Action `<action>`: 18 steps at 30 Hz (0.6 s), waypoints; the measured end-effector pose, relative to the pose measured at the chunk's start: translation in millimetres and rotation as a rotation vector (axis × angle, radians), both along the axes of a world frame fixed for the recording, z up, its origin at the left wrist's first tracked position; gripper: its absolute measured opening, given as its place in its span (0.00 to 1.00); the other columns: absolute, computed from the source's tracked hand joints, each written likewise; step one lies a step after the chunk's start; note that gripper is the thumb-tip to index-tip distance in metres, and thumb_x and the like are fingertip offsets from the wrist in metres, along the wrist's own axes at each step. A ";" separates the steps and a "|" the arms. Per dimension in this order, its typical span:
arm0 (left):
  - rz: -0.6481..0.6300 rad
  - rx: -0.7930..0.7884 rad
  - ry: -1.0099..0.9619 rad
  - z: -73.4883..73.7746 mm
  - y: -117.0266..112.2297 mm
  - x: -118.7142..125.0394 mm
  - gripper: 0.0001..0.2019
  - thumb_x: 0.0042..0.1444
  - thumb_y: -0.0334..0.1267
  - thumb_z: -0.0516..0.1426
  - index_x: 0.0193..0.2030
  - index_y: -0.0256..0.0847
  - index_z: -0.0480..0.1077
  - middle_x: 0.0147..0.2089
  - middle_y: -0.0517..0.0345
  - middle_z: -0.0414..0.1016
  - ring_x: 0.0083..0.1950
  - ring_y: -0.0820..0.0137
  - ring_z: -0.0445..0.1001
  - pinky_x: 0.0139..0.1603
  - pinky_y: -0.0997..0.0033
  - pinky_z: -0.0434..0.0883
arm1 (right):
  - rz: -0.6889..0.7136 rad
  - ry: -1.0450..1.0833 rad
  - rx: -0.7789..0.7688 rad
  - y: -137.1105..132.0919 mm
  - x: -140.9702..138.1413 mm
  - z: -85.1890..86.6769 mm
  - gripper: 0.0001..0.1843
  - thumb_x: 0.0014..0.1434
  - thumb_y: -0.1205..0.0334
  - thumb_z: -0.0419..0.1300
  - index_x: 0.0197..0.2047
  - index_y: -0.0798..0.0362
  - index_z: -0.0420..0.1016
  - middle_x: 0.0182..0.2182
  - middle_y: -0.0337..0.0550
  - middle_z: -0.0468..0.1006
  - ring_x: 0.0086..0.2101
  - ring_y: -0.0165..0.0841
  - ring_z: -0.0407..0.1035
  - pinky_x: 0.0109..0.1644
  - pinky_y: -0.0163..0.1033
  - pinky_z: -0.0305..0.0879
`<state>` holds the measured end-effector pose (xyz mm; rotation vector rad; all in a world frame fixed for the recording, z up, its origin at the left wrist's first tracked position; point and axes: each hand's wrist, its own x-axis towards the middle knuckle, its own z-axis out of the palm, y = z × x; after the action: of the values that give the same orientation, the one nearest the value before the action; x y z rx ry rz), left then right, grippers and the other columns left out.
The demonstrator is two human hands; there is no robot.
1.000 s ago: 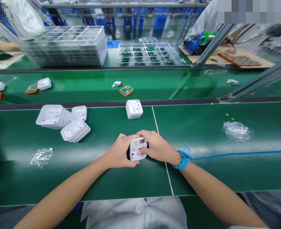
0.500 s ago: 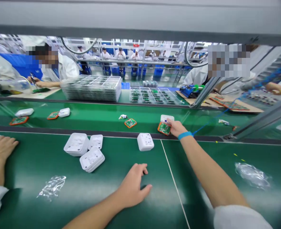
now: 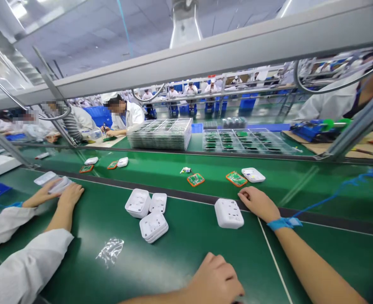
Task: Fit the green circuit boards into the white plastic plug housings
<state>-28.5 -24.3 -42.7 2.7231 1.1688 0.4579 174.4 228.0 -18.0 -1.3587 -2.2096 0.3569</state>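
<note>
My right hand (image 3: pixel 258 204), with a blue wrist strap (image 3: pixel 284 223), rests at the dark strip edging the raised green belt. Its fingers are curled together and nothing shows in them. Just beyond lie an orange-edged circuit board (image 3: pixel 236 178) and a white plastic cover (image 3: pixel 252 175), apart from the hand. At the bottom of the view is my left hand (image 3: pixel 216 276), holding nothing, its fingers loosely bent and apart from the thumb; the frame cuts off part of it. A stack of white covers (image 3: pixel 229 213) stands between my hands and the belt.
More white cover stacks (image 3: pixel 138 202) and a clear plastic bag (image 3: pixel 110 252) lie to the left. Another circuit board (image 3: pixel 195 180) is on the belt. A co-worker's hands (image 3: pixel 69 194) handle white covers at far left. Clear trays (image 3: pixel 161 133) stand behind; a metal post (image 3: pixel 357 122) rises at right.
My right hand has let go of the circuit board and white cover and drawn back from them. My left hand has moved toward the bottom edge. The view has tilted and turned left.
</note>
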 end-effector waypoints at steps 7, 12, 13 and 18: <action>0.002 0.362 0.191 -6.1 4.9 10.9 0.15 0.62 0.48 0.57 0.32 0.40 0.63 0.28 0.59 0.64 0.31 0.69 0.61 0.33 0.67 0.50 | -0.090 -0.151 0.141 0.9 2.6 1.5 0.19 0.63 0.54 0.52 0.24 0.51 0.72 0.26 0.49 0.78 0.30 0.41 0.67 0.39 0.45 0.58; -0.093 0.297 0.127 16.3 -4.0 3.6 0.13 0.60 0.48 0.57 0.38 0.39 0.65 0.34 0.57 0.65 0.37 0.65 0.64 0.34 0.64 0.53 | -0.139 -0.233 0.148 -0.2 2.8 2.4 0.19 0.65 0.54 0.52 0.24 0.50 0.71 0.27 0.48 0.79 0.32 0.42 0.67 0.39 0.44 0.57; -0.105 0.273 0.121 22.1 -5.9 2.2 0.12 0.61 0.47 0.57 0.38 0.38 0.66 0.35 0.57 0.66 0.37 0.65 0.64 0.35 0.64 0.54 | -0.149 -0.244 0.145 -0.4 2.6 2.4 0.19 0.65 0.54 0.52 0.25 0.51 0.72 0.27 0.48 0.79 0.33 0.42 0.67 0.39 0.44 0.57; -0.100 0.288 0.153 42.1 -13.7 -1.3 0.18 0.67 0.45 0.50 0.54 0.33 0.68 0.51 0.45 0.70 0.51 0.58 0.66 0.50 0.56 0.60 | -0.185 -0.274 0.140 -1.4 2.2 4.0 0.18 0.66 0.55 0.52 0.27 0.52 0.73 0.29 0.48 0.79 0.32 0.40 0.67 0.41 0.44 0.57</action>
<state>-29.8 -38.0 -0.6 3.0963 1.0665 0.4429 176.6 226.6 -14.0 -1.5967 -2.2491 -0.0547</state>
